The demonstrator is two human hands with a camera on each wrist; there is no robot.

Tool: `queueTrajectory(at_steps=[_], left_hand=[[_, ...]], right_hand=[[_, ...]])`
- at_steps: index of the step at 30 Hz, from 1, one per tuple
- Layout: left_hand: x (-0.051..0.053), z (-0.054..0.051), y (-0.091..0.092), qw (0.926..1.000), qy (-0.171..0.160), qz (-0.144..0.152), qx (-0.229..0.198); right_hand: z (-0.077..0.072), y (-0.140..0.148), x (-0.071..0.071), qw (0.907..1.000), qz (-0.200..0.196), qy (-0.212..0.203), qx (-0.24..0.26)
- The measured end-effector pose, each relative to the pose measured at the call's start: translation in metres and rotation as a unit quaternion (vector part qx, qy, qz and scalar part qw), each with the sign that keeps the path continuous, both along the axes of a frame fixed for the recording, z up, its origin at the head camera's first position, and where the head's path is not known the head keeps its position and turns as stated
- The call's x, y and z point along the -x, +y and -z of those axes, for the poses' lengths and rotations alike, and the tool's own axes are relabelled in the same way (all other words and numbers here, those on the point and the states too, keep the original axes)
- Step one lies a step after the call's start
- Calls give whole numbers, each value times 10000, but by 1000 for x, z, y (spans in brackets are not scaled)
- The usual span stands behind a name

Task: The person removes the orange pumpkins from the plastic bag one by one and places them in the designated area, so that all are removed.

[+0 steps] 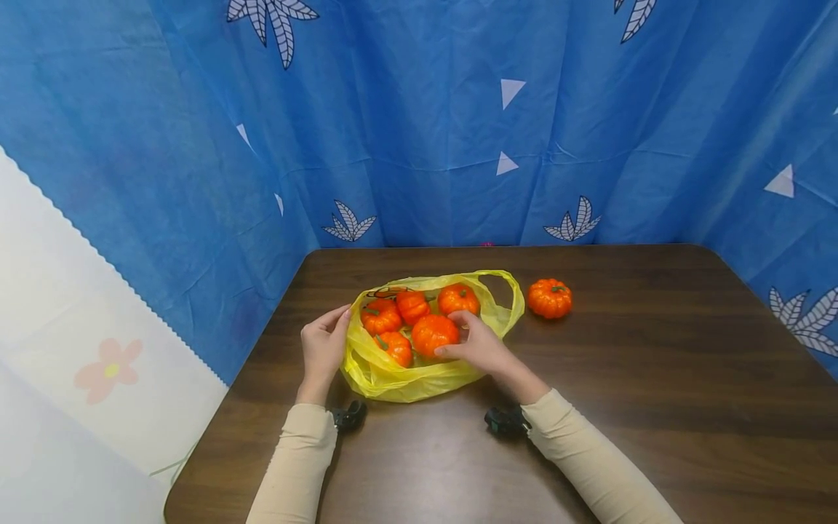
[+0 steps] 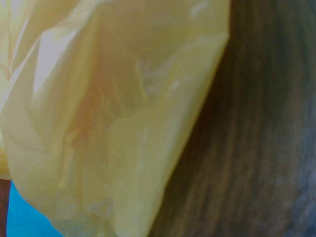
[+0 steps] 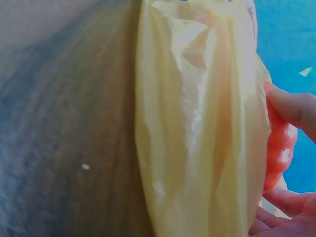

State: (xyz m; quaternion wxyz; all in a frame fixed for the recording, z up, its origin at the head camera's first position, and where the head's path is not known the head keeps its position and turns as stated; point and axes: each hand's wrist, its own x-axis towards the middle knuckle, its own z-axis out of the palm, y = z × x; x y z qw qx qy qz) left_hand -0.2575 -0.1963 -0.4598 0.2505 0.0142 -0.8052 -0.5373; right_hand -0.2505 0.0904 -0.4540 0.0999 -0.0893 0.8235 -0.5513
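Where the tabletop (image 1: 655, 378) ends at its slanting left edge, we have a narrow strip beside the bag (image 1: 419, 387), while brown wood stretches wide to the right. Our left grip (image 1: 324, 348) pinches the bag's left rim; our right grip (image 1: 483, 348) holds a pumpkin (image 1: 432, 336) in the bag's mouth, thumb and fingers spread to its width. We see crinkled, yellow, thin plastic around four more pumpkins (image 1: 381, 319), glossy, ribbed and orange; a lone pumpkin (image 1: 550, 300) sits just beyond the right handle.
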Motion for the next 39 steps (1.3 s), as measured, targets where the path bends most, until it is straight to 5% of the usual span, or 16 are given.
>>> queueTrajectory(at_steps=[13, 24, 31, 39], left_hand=[[0, -1, 0, 9999, -45, 32, -119], [0, -1, 1, 10000, 0, -50, -6], [0, -1, 1, 10000, -78, -2, -39], [0, -1, -1, 10000, -55, 43, -18]], right_hand=[[-10, 13, 6, 9990, -228, 344, 171], [-25, 20, 3, 9970, -162, 259, 716], [-32, 31, 6, 9963, -93, 486, 707], [-40, 43, 9, 9962, 170, 270, 815]])
